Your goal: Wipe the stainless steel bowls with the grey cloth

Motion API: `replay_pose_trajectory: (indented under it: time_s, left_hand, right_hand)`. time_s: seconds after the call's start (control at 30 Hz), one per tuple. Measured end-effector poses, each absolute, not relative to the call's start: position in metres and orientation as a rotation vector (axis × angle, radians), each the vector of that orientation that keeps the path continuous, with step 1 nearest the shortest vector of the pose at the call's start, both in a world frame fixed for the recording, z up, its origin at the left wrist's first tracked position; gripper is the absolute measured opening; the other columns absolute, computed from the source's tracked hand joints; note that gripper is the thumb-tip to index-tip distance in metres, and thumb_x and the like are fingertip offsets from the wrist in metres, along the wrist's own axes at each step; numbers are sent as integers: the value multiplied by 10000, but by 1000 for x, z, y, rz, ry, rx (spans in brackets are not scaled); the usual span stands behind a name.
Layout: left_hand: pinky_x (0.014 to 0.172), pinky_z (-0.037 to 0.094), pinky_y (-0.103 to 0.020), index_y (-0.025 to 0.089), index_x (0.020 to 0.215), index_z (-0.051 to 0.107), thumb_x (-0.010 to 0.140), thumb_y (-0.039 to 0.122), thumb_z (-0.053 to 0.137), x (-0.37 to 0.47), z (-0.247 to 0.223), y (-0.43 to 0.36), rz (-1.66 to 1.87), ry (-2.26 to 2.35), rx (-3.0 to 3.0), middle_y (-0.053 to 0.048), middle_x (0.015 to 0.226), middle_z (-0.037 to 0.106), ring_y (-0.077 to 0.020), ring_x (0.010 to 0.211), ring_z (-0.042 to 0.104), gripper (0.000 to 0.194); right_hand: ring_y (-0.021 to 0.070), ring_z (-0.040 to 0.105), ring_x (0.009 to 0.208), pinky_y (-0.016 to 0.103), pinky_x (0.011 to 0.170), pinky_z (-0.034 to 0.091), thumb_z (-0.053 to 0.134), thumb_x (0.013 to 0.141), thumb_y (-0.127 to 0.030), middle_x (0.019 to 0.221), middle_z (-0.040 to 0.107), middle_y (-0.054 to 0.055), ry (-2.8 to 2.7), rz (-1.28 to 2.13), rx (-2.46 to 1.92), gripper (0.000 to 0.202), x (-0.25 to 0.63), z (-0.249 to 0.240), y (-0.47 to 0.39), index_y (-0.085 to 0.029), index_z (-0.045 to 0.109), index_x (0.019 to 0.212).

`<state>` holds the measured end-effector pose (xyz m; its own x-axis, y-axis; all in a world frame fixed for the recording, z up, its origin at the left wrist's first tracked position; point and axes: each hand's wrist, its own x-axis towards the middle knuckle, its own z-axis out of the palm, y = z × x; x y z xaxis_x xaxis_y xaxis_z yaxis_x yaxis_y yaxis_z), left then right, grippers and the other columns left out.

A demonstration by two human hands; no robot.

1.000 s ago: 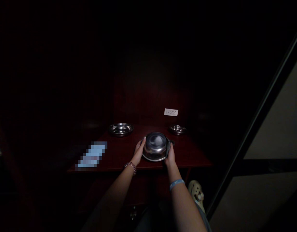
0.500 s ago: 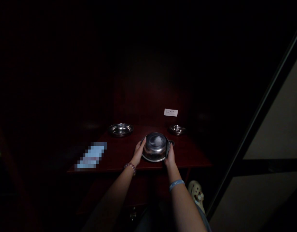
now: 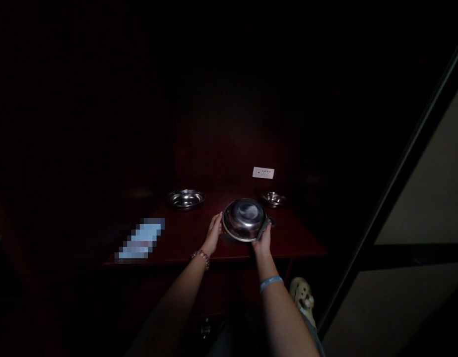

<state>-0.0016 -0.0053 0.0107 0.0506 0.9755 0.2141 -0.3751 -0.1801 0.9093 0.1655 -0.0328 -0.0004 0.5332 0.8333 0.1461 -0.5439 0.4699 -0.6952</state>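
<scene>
"What changed?"
"The upturned bowl [image 3: 245, 218] has tilted and shifted, right of the plate [image 3: 186, 199] and nearer us."
"Hands?"
"Right hand [image 3: 264, 241] grasps it through a cloth [image 3: 265, 227]; left hand [image 3: 213, 235] at its rim, grip unclear. Probably exposes another side to the cloth."

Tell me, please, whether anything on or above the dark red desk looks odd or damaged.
No damage or spill shows. The shiny, round steel bowl being held is bottom up, unlike the shallow, round steel dish at back left, and its base bears a whitish patch; I cannot tell whether that is a smear or glare.
</scene>
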Motion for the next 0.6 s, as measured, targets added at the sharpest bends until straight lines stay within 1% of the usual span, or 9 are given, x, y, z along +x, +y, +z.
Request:
replay_pose_trajectory:
  time_s: [0.07,0.13,0.2,0.27,0.33,0.4,0.47,0.6]
  left_hand:
    - [654,511,-289,167,1176,600,772,599,609,-2,10,-4,1365,773,1117,-17,698,706,-173,613,675,592]
    - [611,496,-276,152,1130,619,763,593,615,-2,9,-3,1315,765,1139,-32,681,703,-175,599,671,574]
    - [601,498,-274,151,1097,633,758,585,620,-2,9,-2,1310,760,1131,-79,775,735,-190,666,688,551]
    - [622,514,-279,163,1130,620,775,586,602,-1,8,-1,1342,749,1089,-118,935,751,-205,770,702,553]
    - [692,538,-301,182,1195,588,814,595,555,-1,8,0,1396,718,1034,-135,1128,719,-219,914,701,563]
    - [780,549,-335,194,1238,568,852,604,503,-2,9,1,1439,687,976,-141,1284,650,-233,1057,670,567]
    - [842,546,-361,197,1258,561,873,609,471,-3,8,3,1461,683,918,-142,1361,598,-241,1142,636,571]
    - [896,534,-381,201,1271,555,882,605,468,-4,3,8,1511,730,845,-139,1384,580,-238,1172,621,568]
  right_hand:
    - [181,685,1012,400,922,547,392,921,-530,1024,749,20,-388,937,-603,389,167,5,-35,-276,679,992]
    - [169,692,979,365,905,560,389,944,-507,992,754,14,-339,982,-552,384,166,11,-38,-261,684,946]
    - [167,700,945,339,883,571,416,956,-473,947,760,28,-361,1053,-489,368,163,16,-41,-231,692,929]
    - [166,705,922,323,868,576,464,954,-433,927,762,41,-420,1147,-461,326,158,17,-43,-203,696,957]
    - [153,708,884,297,844,577,518,939,-397,925,761,40,-475,1231,-492,277,151,17,-44,-188,691,993]
    - [128,707,831,261,808,576,557,925,-374,932,759,25,-504,1284,-535,238,144,16,-44,-193,682,1017]
    - [109,702,797,237,778,574,573,920,-361,939,755,5,-511,1297,-549,211,139,15,-44,-215,670,1036]
    - [117,703,799,256,763,578,580,917,-367,970,751,-1,-541,1292,-570,209,134,13,-43,-242,647,1070]
